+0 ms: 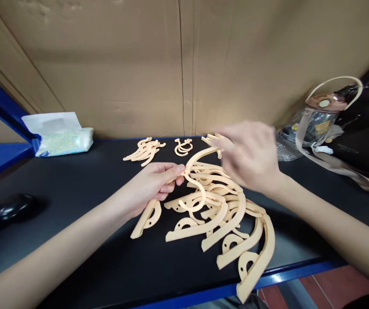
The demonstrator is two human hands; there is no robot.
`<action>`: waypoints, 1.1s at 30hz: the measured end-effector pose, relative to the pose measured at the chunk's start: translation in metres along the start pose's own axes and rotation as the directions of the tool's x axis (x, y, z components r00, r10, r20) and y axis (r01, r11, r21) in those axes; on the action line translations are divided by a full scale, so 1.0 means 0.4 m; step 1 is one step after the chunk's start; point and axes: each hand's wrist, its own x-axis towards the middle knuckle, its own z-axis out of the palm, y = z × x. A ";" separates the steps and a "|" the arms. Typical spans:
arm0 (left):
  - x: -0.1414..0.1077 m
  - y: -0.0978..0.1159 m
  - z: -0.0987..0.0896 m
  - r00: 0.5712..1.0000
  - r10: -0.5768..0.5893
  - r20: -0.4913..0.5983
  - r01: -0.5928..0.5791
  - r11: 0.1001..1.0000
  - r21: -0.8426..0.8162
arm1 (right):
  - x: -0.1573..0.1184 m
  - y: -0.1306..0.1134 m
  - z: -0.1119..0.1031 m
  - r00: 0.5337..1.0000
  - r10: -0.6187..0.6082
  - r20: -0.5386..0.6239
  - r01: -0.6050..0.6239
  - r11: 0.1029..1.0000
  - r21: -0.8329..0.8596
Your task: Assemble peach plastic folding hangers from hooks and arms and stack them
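Note:
My left hand (pixel 166 178) is closed on a beige plastic folding hanger (pixel 202 155), pinching it near the middle between thumb and fingers. A curved hook (pixel 202 193) hangs down from the pinched spot, and the hanger's lower arm (pixel 144 221) slants down to the left below the hand. My right hand (pixel 250 154) is smeared by motion near the hanger's upper arm end; whether its fingers touch or grip it cannot be made out. Under and to the right of the hands lies an overlapping heap of similar beige hangers (pixel 240 214), some reaching the front edge.
Loose beige hook pieces (pixel 145 151) lie at the back, with a few more (pixel 183 147) beside them and thin beige parts (pixel 211 139) behind my right hand. A tissue pack (pixel 63 139) stands left. A strapped bottle (pixel 321 116) and black bag (pixel 364 133) are right. Cardboard (pixel 123 64) walls the back.

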 end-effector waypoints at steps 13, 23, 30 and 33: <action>-0.006 0.017 -0.003 0.982 -0.133 0.132 0.104 0.973 0.204 | 0.003 -0.065 0.015 0.876 -0.177 0.449 0.277 0.946 -0.168; 0.028 0.032 -0.044 0.963 -0.244 0.110 0.190 0.912 0.364 | 0.023 -0.075 0.037 0.779 -0.048 0.625 0.106 0.993 -0.056; 0.024 0.058 -0.055 0.948 -0.285 0.143 0.221 0.911 0.348 | 0.053 -0.081 0.030 0.753 -0.063 0.655 0.173 0.979 -0.105; 0.025 0.051 -0.071 0.948 -0.280 0.153 0.221 0.922 0.319 | 0.061 -0.085 0.040 0.759 -0.069 0.648 0.206 0.969 -0.139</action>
